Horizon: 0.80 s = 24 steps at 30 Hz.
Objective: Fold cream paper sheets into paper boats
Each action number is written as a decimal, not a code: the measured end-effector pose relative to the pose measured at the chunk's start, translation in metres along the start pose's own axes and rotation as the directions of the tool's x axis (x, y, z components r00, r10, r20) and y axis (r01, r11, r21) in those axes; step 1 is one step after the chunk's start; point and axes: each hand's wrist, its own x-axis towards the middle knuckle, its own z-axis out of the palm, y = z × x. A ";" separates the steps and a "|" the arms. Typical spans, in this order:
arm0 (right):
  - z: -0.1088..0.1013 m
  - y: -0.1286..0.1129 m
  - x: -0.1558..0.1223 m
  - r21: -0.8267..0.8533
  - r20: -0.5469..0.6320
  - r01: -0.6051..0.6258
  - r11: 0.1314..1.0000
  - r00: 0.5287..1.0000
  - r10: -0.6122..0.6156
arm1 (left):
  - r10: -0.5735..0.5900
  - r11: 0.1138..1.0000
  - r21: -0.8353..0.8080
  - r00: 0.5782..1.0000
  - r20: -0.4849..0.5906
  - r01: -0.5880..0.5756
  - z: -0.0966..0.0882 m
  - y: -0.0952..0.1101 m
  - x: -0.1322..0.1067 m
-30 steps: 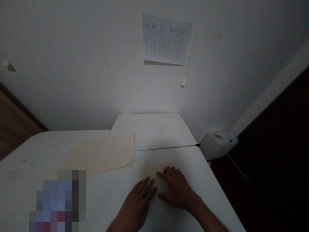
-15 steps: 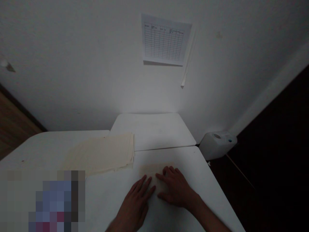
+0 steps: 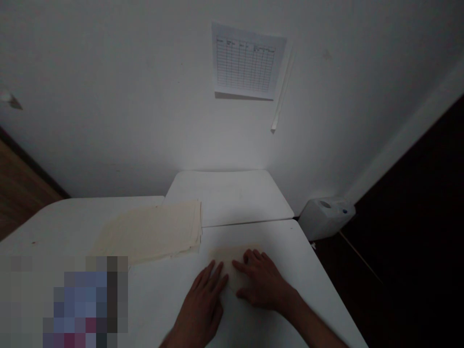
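Observation:
A small, thin cream sheet lies on the white table, its near part covered by my hands. My left hand rests with its fingers stretched out and their tips at the sheet's left side. To the right, my right hand presses on the sheet with the index finger extended and the thumb apart. The other fingers of that hand are bent, and nothing shows between them. Left of my hands lies a stack of larger cream sheets with slightly uneven edges.
Behind the table, a printed form hangs on the wall. Beyond the table's right edge stands a white plastic canister. Another white tabletop sits against the wall. The lower left corner is blurred out by large pixels.
My left hand has slid slightly left, widening the gap between the hands. My right hand has barely shifted, and the stack stays where it was.

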 end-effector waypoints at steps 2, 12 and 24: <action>0.002 0.001 0.000 0.005 -0.014 -0.012 1.000 1.000 0.012 | -0.024 1.000 0.006 1.000 0.002 0.024 -0.001 0.000 0.000; -0.004 0.000 -0.001 -0.001 -0.004 -0.027 1.000 1.000 0.027 | -0.158 0.987 -0.021 0.977 -0.143 0.156 0.013 0.004 0.013; -0.006 -0.001 -0.001 -0.017 -0.004 -0.006 1.000 1.000 0.006 | -0.354 0.934 -0.111 0.915 -0.194 0.339 0.010 0.007 0.030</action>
